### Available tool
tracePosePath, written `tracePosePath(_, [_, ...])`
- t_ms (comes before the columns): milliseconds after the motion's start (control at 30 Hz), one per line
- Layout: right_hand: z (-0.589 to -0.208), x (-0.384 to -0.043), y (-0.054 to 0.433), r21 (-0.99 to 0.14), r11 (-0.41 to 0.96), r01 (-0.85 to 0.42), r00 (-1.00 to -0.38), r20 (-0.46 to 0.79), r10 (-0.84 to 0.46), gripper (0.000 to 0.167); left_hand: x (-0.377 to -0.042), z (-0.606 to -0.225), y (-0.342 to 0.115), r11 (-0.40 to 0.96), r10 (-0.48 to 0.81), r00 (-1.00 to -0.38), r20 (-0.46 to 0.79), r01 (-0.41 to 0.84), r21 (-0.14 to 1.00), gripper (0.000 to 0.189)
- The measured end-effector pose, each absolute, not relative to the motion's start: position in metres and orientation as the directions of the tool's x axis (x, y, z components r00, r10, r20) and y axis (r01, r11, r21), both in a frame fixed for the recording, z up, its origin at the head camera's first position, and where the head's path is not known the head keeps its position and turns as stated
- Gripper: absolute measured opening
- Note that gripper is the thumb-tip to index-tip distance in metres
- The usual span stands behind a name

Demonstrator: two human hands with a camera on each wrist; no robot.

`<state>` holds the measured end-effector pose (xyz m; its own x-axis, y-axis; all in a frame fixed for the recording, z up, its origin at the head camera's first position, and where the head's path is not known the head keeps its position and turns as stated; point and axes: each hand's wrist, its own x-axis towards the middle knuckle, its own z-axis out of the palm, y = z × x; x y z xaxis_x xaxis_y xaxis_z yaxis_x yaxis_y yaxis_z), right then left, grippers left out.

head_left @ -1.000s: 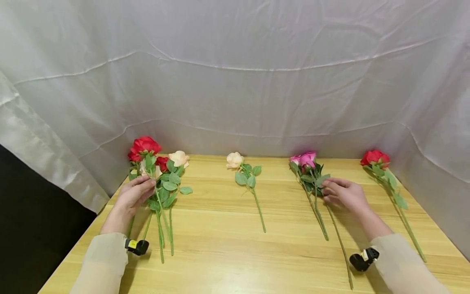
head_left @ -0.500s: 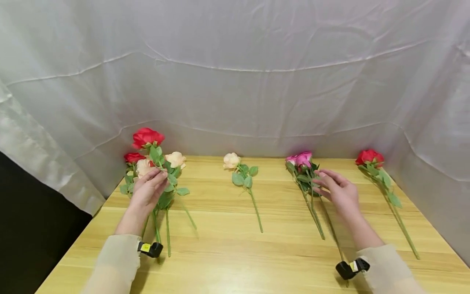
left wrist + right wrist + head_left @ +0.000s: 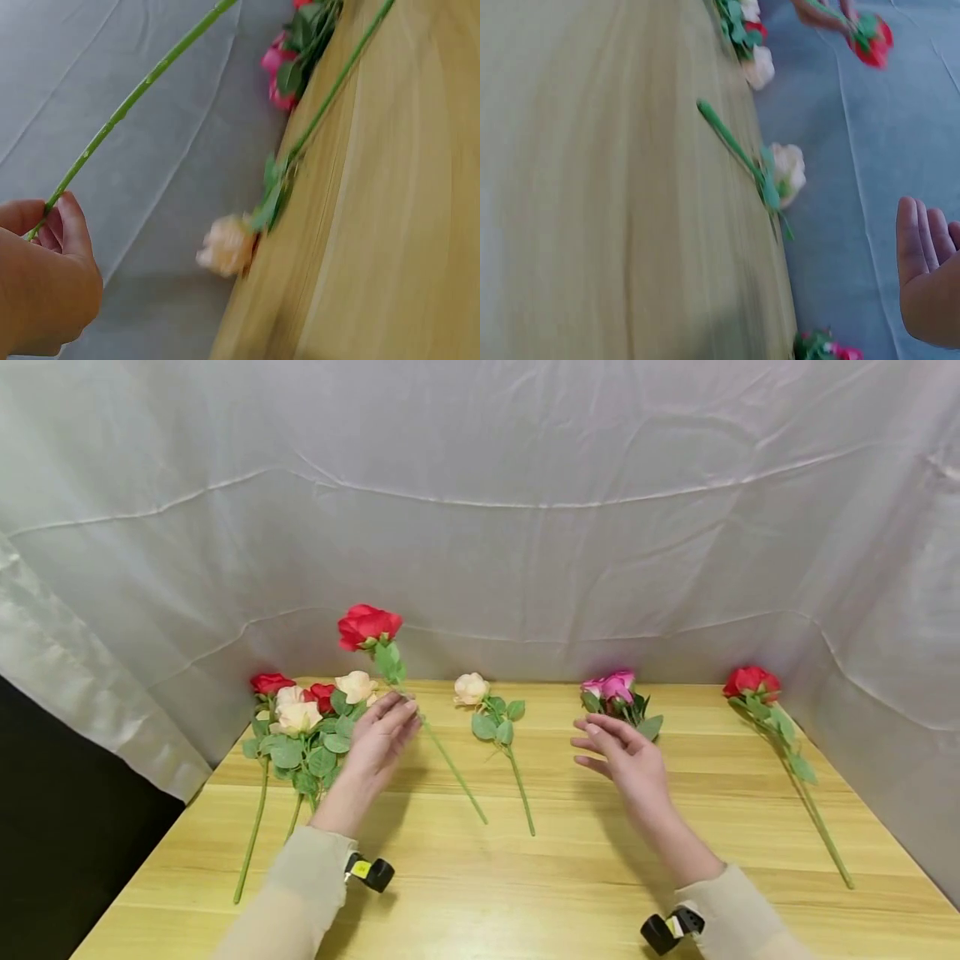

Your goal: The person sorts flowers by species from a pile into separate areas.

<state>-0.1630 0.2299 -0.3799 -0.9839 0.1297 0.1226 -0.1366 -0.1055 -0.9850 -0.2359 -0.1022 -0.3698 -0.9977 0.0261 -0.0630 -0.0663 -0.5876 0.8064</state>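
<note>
My left hand [image 3: 381, 739] pinches the green stem of a red rose [image 3: 370, 627] between thumb and fingers, holding it above the table with the bloom up and the stem slanting down to the right. In the left wrist view the stem [image 3: 120, 112] runs out from the fingertips. My right hand [image 3: 626, 760] hovers with loosely extended fingers and holds nothing. It is nearest the pink roses [image 3: 617, 685], whose stems it hides in the head view. Between the hands a cream rose [image 3: 471, 688] lies on the table.
A pile of red and cream roses [image 3: 298, 714] lies on the left of the wooden table [image 3: 465, 902]. Another red rose [image 3: 752, 683] lies far right, stem toward the front. A grey cloth [image 3: 525, 560] hangs behind the table.
My left hand has lifted the red rose out of the left pile and carried it right toward the middle. My right hand has drawn leftward off the pink roses.
</note>
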Motion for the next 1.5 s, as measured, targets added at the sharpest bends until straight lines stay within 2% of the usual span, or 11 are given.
tracePosePath(367, [-0.385, -0.160, 0.191, -0.993, -0.086, -0.081, -0.997, 0.080, 0.016, 0.039, -0.229, -0.369, -0.044, -0.562, 0.164, -0.986, -0.020, -0.110, 0.820, 0.028])
tracePosePath(733, [-0.389, -0.156, 0.173, -0.999, -0.027, -0.033, -0.995, 0.035, -0.089, 0.043, -0.225, -0.380, -0.013, -0.465, 0.261, -0.965, 0.011, -0.116, 0.878, 0.042])
tracePosePath(1000, [-0.394, -0.154, 0.172, -1.000, 0.021, -0.006, -0.994, 0.004, -0.107, 0.038, -0.225, -0.385, -0.003, -0.450, 0.272, -0.962, 0.026, -0.103, 0.887, 0.031])
tracePosePath(1200, [-0.394, -0.153, 0.174, -0.999, 0.025, 0.029, -0.995, -0.031, -0.097, 0.038, -0.225, -0.386, -0.001, -0.448, 0.297, -0.955, 0.026, -0.115, 0.887, 0.033])
tracePosePath(1400, [-0.394, -0.153, 0.177, -0.999, 0.046, 0.010, -0.995, -0.015, -0.095, 0.038, -0.224, -0.385, 0.001, -0.443, 0.318, -0.948, 0.032, -0.119, 0.889, 0.041])
tracePosePath(1500, [-0.395, -0.152, 0.180, -0.998, 0.056, -0.001, -0.996, -0.005, -0.091, 0.038, -0.223, -0.384, 0.002, -0.449, 0.319, -0.947, 0.033, -0.121, 0.885, 0.038])
